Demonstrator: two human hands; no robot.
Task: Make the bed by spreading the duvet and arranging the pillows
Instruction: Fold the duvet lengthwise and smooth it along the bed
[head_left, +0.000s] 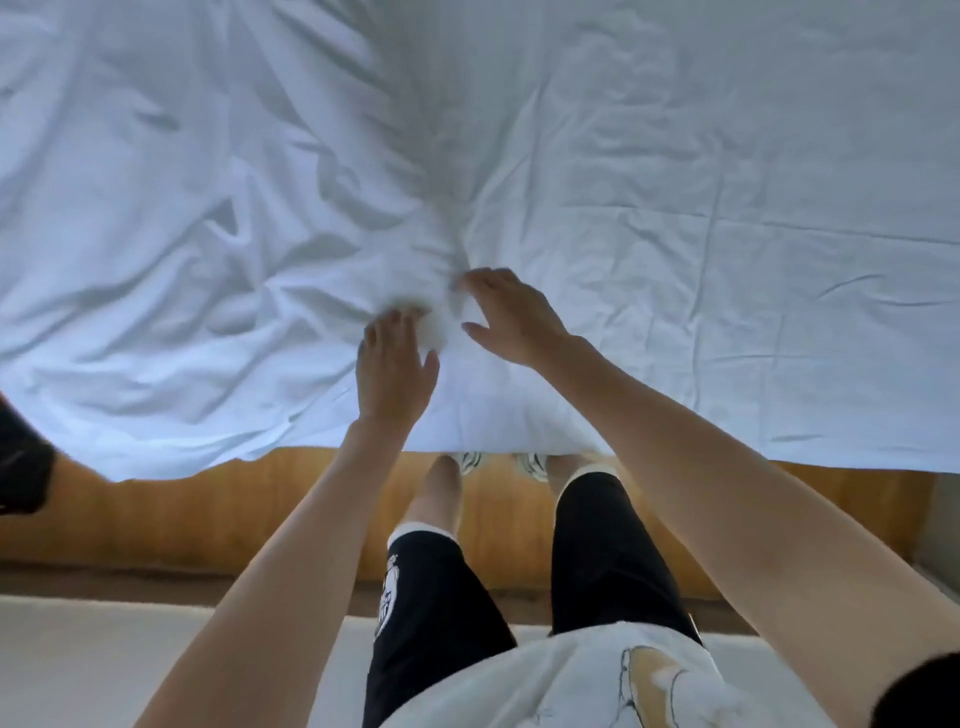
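We see the white duvet (623, 182), soft cotton rumpled into long creases, covering the bed and draping over its near edge above the glossy wooden floor (208, 519). Our left hand (395, 369) and right hand (511, 317) lie palm-down on it, side by side near that edge, fingers spread and clutching nothing, where the folds bunch together.

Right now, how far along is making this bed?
Done: the white duvet already covers the bed and hangs over the near edge. In hand: both hands, left hand and right hand, press flat on a bunched ridge near the middle; neither shows a closed grip. Left: creases on the left side need smoothing, and no pillows are in view yet.
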